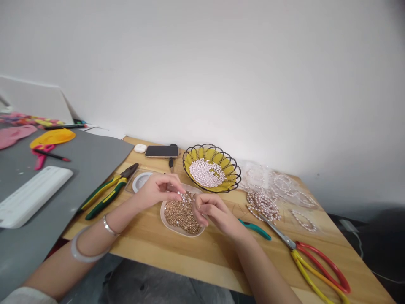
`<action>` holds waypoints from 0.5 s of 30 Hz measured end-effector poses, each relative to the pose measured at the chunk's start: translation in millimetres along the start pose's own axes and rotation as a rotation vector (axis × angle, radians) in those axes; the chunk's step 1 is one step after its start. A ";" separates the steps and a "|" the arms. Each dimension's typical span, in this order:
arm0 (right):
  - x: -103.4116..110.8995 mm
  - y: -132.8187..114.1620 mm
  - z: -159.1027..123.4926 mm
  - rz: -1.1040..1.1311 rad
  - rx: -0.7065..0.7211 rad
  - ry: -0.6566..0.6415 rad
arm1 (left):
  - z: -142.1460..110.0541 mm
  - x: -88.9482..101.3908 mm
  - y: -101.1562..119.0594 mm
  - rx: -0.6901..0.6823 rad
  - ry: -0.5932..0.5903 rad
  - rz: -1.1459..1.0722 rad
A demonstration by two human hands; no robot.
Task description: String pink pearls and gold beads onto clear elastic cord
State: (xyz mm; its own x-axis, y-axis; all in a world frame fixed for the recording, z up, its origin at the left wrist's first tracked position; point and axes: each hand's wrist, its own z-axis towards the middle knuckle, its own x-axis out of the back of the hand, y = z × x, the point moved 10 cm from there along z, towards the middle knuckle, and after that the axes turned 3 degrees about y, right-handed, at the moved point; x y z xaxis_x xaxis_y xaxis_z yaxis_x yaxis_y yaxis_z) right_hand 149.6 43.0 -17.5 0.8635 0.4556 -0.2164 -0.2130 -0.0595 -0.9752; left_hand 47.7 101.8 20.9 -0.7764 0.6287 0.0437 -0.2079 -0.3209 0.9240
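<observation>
My left hand (159, 188) hovers over the near-left rim of an oval dish (164, 217) filled with small gold beads. Its fingers are pinched on a short run of white pearl beads (182, 196). My right hand (211, 211) is at the dish's right edge with its fingers curled and pinched together; what they hold is too small to make out. Both hands almost meet above the gold beads. A silver bangle and a pale bangle sit on my left forearm.
A black wire basket (234, 177) with a yellow liner holds white pearls behind the dish. Finished pearl strands (264, 204) and bagged ones lie to the right. Red-and-yellow scissors (311, 257), a teal-handled tool (257, 229), green pliers (109, 190), a phone (162, 151) and a white tray (30, 195) lie around.
</observation>
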 end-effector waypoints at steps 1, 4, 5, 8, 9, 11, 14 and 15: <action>0.1 0.6 -0.1 0.006 0.001 -0.003 | -0.1 0.0 -0.5 0.005 0.000 0.002; 0.8 1.6 -0.6 0.019 0.005 -0.005 | -0.8 0.3 -2.0 0.008 -0.001 0.014; 1.0 1.8 -0.8 0.025 0.006 -0.006 | -1.1 0.3 -2.4 0.008 -0.002 0.015; 1.9 2.2 -0.9 0.041 0.004 -0.002 | -1.5 0.7 -3.3 0.014 0.005 0.016; 2.2 2.1 -0.8 0.040 0.004 -0.001 | -1.4 0.8 -3.2 0.016 0.008 0.019; 2.0 1.6 -0.5 0.030 0.003 -0.002 | -1.2 0.3 -2.1 0.013 0.008 0.025; 1.9 1.2 -0.2 0.005 0.002 -0.001 | -1.0 -0.9 -1.2 0.012 -0.001 0.035; 2.2 1.3 -0.2 0.002 -0.001 0.002 | -0.9 -1.1 -1.3 0.012 -0.004 0.042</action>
State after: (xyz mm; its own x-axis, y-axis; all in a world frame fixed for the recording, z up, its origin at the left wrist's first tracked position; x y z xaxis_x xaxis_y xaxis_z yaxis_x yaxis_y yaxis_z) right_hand 151.3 43.8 -19.3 0.8641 0.4535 -0.2183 -0.2141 -0.0613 -0.9749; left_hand 48.3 100.9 19.4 -0.7819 0.6177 0.0841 -0.1678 -0.3384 0.9259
